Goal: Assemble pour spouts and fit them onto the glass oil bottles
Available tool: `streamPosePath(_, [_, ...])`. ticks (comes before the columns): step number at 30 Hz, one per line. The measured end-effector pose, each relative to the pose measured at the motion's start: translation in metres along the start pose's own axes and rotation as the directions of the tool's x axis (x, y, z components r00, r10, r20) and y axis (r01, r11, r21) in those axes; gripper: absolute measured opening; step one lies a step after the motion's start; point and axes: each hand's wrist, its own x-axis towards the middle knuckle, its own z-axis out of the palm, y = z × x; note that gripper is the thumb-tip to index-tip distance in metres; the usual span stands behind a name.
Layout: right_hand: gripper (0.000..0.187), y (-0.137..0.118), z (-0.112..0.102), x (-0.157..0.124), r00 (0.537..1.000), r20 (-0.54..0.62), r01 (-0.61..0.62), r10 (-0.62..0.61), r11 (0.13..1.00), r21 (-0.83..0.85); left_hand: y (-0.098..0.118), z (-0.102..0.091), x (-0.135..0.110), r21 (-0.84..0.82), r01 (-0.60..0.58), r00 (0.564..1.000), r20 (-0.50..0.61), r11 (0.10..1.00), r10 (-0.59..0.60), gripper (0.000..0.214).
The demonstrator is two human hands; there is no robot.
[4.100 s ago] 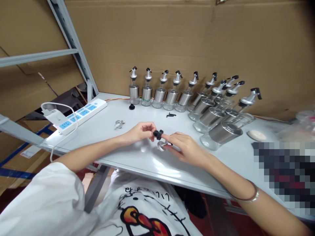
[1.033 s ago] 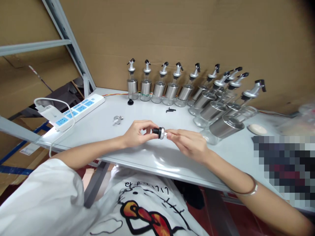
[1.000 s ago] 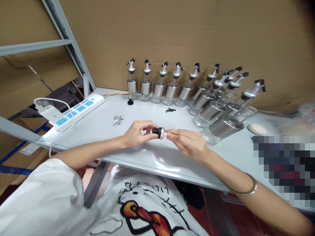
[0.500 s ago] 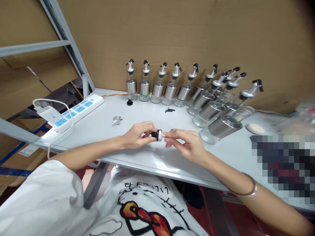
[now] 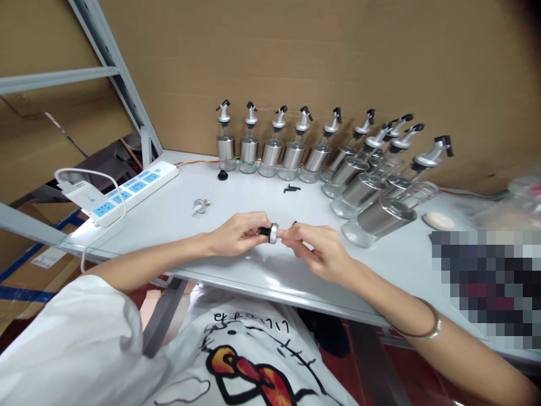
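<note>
Between my two hands, over the front of the table, lies a pourer spout (image 5: 274,233) with a silver collar and a black stopper end. My left hand (image 5: 244,233) pinches its black end with thumb and fingers. At the other end my right hand (image 5: 320,247) is closed on the spout's narrow part, which the fingers mostly hide; a small black tip shows above them. Farther left on the table sits a loose silver spout piece (image 5: 202,206). A black stopper (image 5: 222,175) stands behind it, and small black levers (image 5: 292,188) lie toward the back.
Several glass oil bottles with steel sleeves and pourers (image 5: 273,152) line the back, curving forward to the large bottle (image 5: 386,217) at right. On the left is a white power strip (image 5: 163,176) with a cable. A pale oval object (image 5: 439,220) and plastic bags (image 5: 513,206) are at right.
My left fingers have shifted slightly on the black end of the pourer spout, and the collar has turned a little. Both hands stay in nearly the same place.
</note>
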Motion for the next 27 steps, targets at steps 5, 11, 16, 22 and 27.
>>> streamPosePath(5, [0.016, 0.003, 0.002, -0.001, 0.933, 0.115, -0.359, 0.34, 0.88, 0.312, -0.001, 0.002, 0.0, 0.108, -0.09, 0.996, 0.025, 0.99, 0.088, 0.012])
streamPosePath(11, [0.027, 0.013, 0.004, 0.0, 0.868, 0.164, -0.479, 0.47, 0.701, 0.529, -0.004, 0.008, 0.001, 0.101, 0.059, 0.991, -0.127, 0.993, -0.046, 0.01])
streamPosePath(16, [0.029, 0.007, 0.005, 0.002, 0.832, 0.214, -0.517, 0.512, 0.576, 0.633, -0.007, 0.007, -0.001, -0.027, -0.013, 0.999, -0.048, 1.0, 0.011, 0.021])
streamPosePath(22, [0.033, 0.013, 0.001, 0.004, 0.824, 0.179, -0.523, 0.538, 0.6, 0.606, -0.006, 0.009, -0.003, -0.34, 0.075, 0.997, 0.027, 0.937, -0.07, 0.025])
streamPosePath(27, [0.035, 0.018, 0.001, 0.002, 0.822, 0.142, -0.554, 0.552, 0.714, 0.428, -0.002, 0.01, -0.002, -0.576, 0.215, 0.974, 0.067, 0.789, -0.217, 0.02])
